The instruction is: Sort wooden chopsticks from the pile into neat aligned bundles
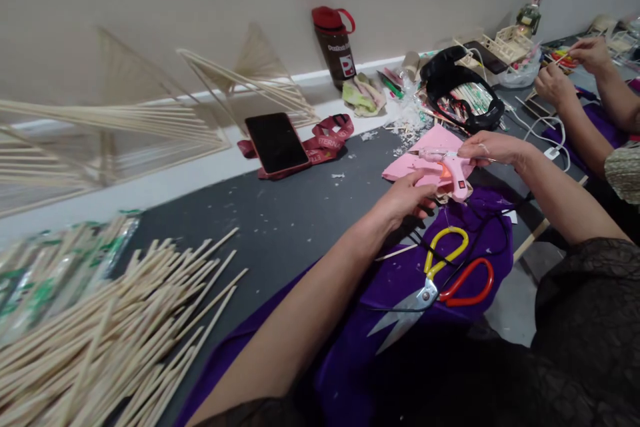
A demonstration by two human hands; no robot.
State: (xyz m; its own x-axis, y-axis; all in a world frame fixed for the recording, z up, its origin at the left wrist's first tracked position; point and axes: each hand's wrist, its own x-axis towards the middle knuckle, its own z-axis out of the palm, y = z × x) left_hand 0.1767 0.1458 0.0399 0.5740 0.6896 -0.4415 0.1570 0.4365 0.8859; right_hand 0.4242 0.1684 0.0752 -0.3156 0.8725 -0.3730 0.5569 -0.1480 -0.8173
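Note:
A pink glue gun (457, 177) lies over a pink sheet (400, 160) at the table's front edge. My right hand (483, 147) is closed at the rear of the glue gun, its fingers pressed together; what exactly they pinch is too small to tell. Just left of the glue gun's handle is my left hand (410, 197), fingers curled near the gun's trigger; whether it grips anything is unclear. Below both hands, scissors (427, 293) with one yellow and one red handle rest on purple cloth (493, 240). A thin stick (397, 252) lies beside them.
Many loose sticks (145, 320) and wrapped bundles (65, 260) cover the left. Behind are a phone (277, 145), a red strap (330, 140), a dark bottle (336, 47), black headgear (463, 90) and stick frames (250, 80). Another person's hands (575, 73) work at the right.

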